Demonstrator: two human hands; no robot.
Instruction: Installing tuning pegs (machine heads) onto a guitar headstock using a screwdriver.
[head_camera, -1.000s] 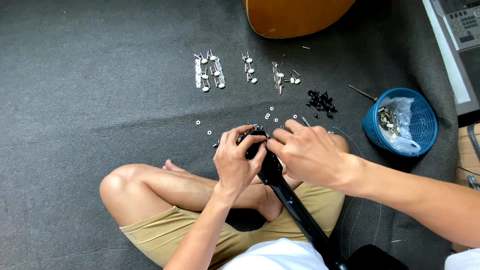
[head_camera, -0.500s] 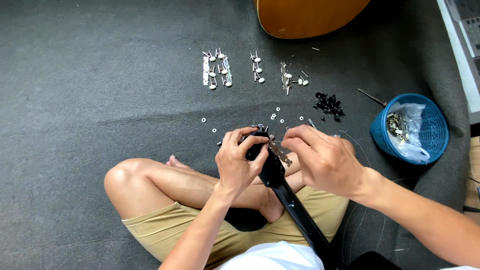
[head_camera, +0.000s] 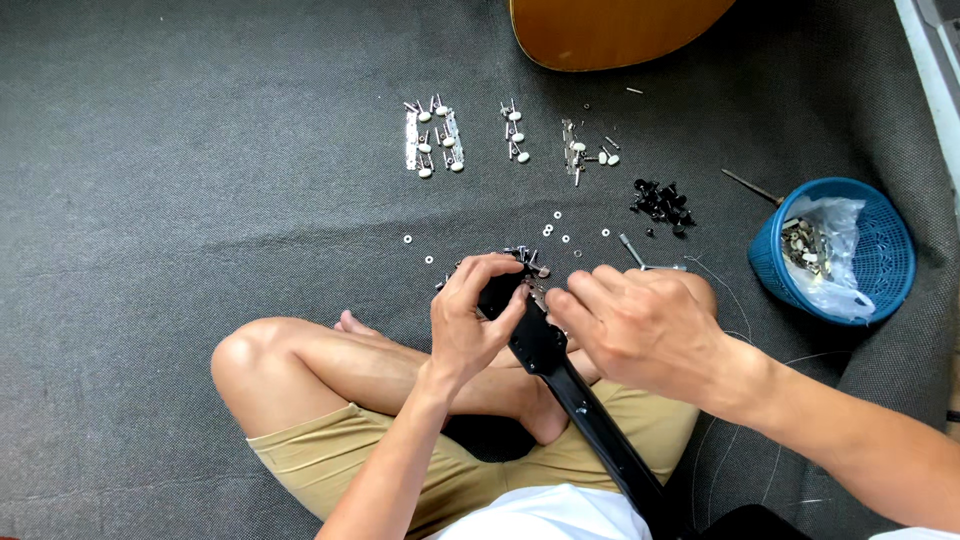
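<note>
While the black guitar neck (head_camera: 560, 375) is being rested across the crossed legs, its headstock (head_camera: 508, 290) is being gripped by the left hand (head_camera: 478, 318); the right hand (head_camera: 640, 328) is being pinched narrowly on small hardware beside it. Washers (head_camera: 556, 232) are lying on the floor just beyond.

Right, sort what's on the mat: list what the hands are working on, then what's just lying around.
In hand:
- black guitar neck, held by left hand and right hand
- small washers just beyond it

Lying about:
- tuning pegs in rows
- black pins
- blue basket
- guitar body
</note>
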